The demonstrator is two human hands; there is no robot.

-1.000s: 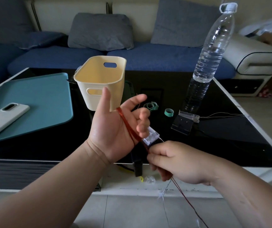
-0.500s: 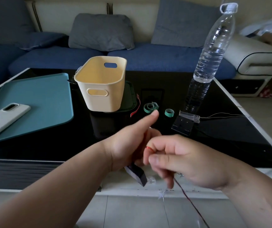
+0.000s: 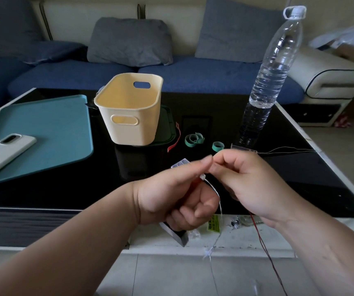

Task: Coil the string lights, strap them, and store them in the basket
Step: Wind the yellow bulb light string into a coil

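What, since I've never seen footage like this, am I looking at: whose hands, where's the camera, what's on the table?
No machine here: a person works bare-handed, and one camera worn on their head looks down at the hands. The left hand grips the thin wire string lights; the right hand pinches the wire beside it, the rest hanging downward. On the black glass table stand a cream plastic basket and a clear water bottle; green strap loops lie between them, and a white phone rests on a teal mat.
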